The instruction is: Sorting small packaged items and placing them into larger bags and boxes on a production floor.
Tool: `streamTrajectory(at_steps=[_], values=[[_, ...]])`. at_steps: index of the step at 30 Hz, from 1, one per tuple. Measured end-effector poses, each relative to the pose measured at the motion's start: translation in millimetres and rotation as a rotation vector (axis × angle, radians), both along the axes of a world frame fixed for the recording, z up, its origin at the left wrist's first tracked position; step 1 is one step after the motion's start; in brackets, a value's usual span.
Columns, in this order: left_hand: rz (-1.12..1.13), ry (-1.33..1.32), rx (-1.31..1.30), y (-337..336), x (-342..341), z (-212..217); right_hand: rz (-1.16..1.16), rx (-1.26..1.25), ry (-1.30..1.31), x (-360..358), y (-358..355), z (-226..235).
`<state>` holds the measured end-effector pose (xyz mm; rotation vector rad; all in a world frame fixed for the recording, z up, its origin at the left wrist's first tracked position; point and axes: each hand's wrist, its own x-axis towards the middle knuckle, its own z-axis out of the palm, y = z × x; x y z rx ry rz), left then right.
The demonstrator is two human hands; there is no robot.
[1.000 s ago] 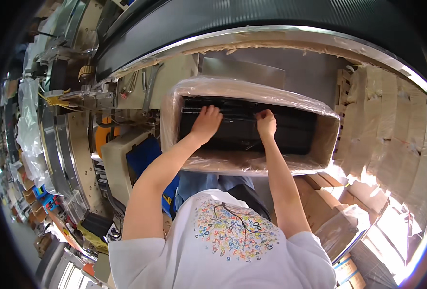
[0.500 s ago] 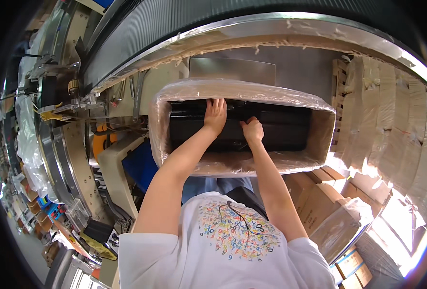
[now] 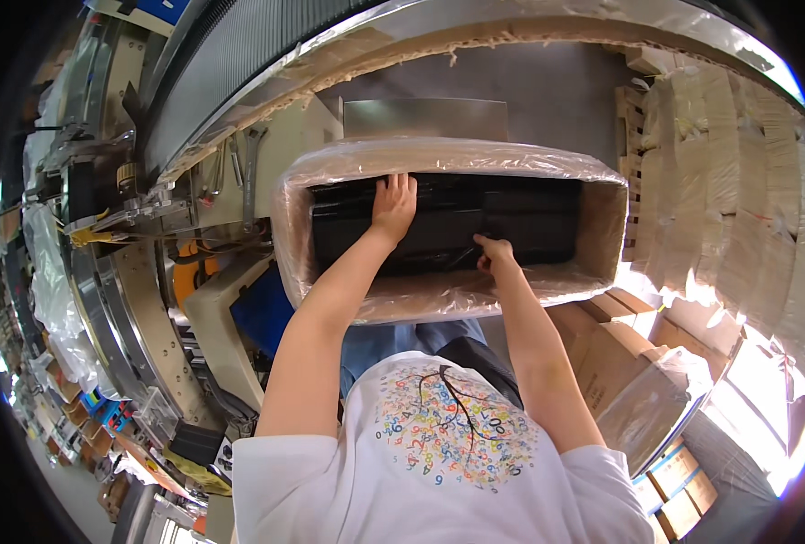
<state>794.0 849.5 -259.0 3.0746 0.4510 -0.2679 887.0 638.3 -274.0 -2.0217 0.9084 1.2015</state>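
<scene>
From the head camera: black plastic (image 3: 443,218) lies inside a plastic-lined box (image 3: 607,213), apparently being smoothed into place. The left hand (image 3: 394,210) reaches its far edge, fingers outstretched; the right hand (image 3: 496,253) is curled, its grip impossible to tell. The next move calls for gentle pressure. Whatever lies beneath is hidden.

From head height, one wide, bendy view looks down at the long, brown, plastic-lined box (image 3: 604,222) close by.
</scene>
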Motion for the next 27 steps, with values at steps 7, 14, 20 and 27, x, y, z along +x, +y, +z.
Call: streamTrajectory(at_steps=[7, 14, 20, 27], values=[[0.088, -0.124, -0.15, 18, -43, 33, -0.055, -0.075, -0.1, -17, 20, 15], [0.339, -0.257, -0.958, 18, -99, 77, -0.467, 0.201, -0.054, -70, 54, 14], [0.556, -0.025, -1.67, 18, -99, 87, -0.922, 0.188, 0.056, -107, 77, -19], [0.502, -0.002, -1.857, 31, -90, 107, -1.201, 0.098, 0.007, -97, 95, -13]])
